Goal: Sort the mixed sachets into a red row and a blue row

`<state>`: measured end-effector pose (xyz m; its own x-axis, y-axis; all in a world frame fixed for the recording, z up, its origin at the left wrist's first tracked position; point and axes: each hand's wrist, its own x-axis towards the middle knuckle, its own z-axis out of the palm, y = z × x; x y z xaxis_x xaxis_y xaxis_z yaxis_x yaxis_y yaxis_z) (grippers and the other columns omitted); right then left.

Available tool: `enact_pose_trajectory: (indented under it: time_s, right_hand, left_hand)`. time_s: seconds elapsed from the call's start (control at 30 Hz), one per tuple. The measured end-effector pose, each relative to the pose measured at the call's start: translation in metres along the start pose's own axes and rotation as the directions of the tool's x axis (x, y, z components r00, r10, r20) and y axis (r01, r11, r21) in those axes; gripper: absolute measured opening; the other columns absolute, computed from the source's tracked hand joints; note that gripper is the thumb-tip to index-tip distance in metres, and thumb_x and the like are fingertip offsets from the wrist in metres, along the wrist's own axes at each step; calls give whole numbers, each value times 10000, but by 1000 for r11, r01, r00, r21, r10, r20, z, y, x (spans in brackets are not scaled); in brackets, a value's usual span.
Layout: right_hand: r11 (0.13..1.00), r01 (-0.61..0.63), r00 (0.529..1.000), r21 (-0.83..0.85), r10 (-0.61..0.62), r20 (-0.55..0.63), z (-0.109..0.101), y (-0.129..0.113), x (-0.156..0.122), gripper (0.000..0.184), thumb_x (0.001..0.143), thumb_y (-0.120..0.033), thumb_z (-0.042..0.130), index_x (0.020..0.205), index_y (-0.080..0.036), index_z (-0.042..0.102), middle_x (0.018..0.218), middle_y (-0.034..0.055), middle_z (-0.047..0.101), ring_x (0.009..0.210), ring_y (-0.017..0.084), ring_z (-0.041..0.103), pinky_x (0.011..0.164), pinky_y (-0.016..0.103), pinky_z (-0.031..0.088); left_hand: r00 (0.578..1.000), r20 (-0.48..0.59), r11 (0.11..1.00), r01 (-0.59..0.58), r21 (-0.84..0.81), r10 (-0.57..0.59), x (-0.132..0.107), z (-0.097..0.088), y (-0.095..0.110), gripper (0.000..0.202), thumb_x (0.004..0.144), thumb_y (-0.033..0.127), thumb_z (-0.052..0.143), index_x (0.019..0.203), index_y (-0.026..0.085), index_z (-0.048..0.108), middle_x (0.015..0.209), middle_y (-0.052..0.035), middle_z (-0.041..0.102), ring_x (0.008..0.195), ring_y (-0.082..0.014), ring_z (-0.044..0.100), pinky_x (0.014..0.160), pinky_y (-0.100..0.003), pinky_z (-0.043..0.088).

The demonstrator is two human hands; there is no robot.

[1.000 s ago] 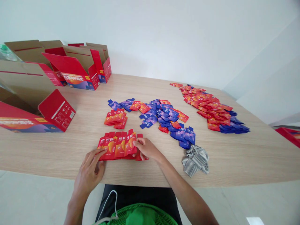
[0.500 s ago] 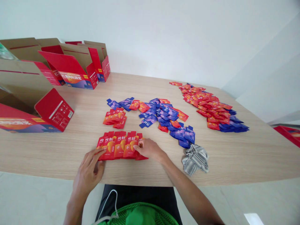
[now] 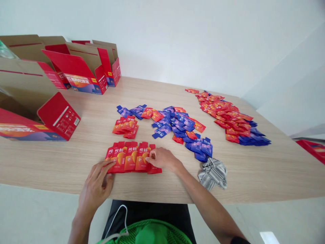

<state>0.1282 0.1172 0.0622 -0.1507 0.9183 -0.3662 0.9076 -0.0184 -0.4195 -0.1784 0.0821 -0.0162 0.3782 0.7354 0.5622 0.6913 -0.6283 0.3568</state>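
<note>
A row of overlapping red and orange sachets lies near the front edge of the wooden table. My left hand rests with fingers stretched out, its fingertips on the row's left end. My right hand pinches the sachets at the row's right end. A small stack of red sachets lies just behind the row. Further back is a loose heap of blue and red sachets.
Open red cardboard boxes stand at the left and back left. A long pile of red and blue sachets runs along the right. A crumpled striped cloth lies by my right forearm. Another red box shows at the right edge.
My right hand has shifted slightly left along the row's right end, pushing the sachets closer. My left hand has stayed at the left end.
</note>
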Motion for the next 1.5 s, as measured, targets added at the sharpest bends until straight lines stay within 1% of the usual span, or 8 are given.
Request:
enact_pose_trajectory:
  time_s: [0.2, 0.33, 0.43, 0.63, 0.77, 1.03, 1.2, 1.5]
  right_hand:
    - [998, 48, 998, 28, -47, -52, -13, 4, 13, 325, 1000, -498, 675, 854, -234, 796, 853, 69, 788, 776, 216, 695, 619, 283, 365]
    - [991, 18, 981, 132, 8, -195, -37, -2, 59, 396, 1071, -470, 575, 877, -193, 780, 785, 58, 753, 748, 193, 690, 637, 264, 400]
    - [984, -63, 976, 167, 96, -195, -48, -13, 102, 446, 1085, -510, 538, 882, -187, 770, 711, 58, 722, 723, 205, 697, 622, 257, 434]
    - [978, -154, 976, 142, 173, -130, -36, -38, 153, 555, 935, -719, 692, 932, -172, 783, 649, 104, 710, 805, 295, 750, 637, 294, 497]
    - [972, -186, 970, 146, 205, -132, -27, -46, 169, 563, 846, -725, 796, 1006, -186, 779, 688, 104, 730, 890, 318, 764, 666, 301, 518]
    - [927, -194, 973, 321, 224, -61, -25, -40, 173, 465, 975, -642, 704, 841, -197, 705, 444, -23, 505, 446, 158, 536, 429, 236, 378]
    - [869, -153, 981, 470, 190, -31, -31, -40, 162, 339, 1081, -447, 579, 848, -208, 638, 490, -66, 485, 406, 99, 452, 420, 194, 373]
    - [812, -80, 971, 579, 195, -139, -52, -35, 142, 243, 1050, -306, 550, 834, -208, 604, 555, -31, 560, 438, 124, 509, 436, 229, 380]
  left_hand:
    - [1000, -6, 1000, -5, 3, 5, -1, 1, 0, 361, 1042, 190, 502, 1384, 254, 597, 1303, -110, 667, 1228, -303, 628, 1048, -487, 550]
    - [1000, -16, 1000, 1, 6, -1, 0, 0, 3, 370, 1045, 185, 497, 1397, 246, 593, 1317, -112, 666, 1239, -296, 628, 1050, -473, 556]
    - [1000, -25, 1000, 8, -3, -9, 0, -1, 4, 365, 1043, 184, 498, 1388, 236, 603, 1308, -113, 673, 1231, -290, 632, 1053, -467, 561]
    - [998, -12, 998, 57, -39, -57, -3, 1, 4, 396, 1018, 173, 514, 1385, 258, 637, 1315, -100, 691, 1252, -285, 635, 1061, -465, 570]
    - [996, -5, 995, 85, -47, -86, -5, 2, 3, 399, 1013, 195, 520, 1381, 266, 658, 1316, -100, 696, 1244, -288, 643, 1062, -477, 578]
    - [998, -8, 997, 65, -50, -65, -5, 1, 3, 384, 1025, 178, 510, 1372, 256, 655, 1325, -99, 694, 1249, -278, 645, 1062, -464, 575]
    - [996, -9, 995, 87, -46, -88, -6, 2, 2, 401, 1015, 185, 510, 1376, 262, 665, 1313, -95, 704, 1250, -284, 644, 1075, -478, 572]
    - [998, 1, 998, 63, -32, -63, -5, 2, 1, 393, 1025, 190, 517, 1388, 268, 645, 1316, -98, 696, 1246, -288, 643, 1066, -480, 571]
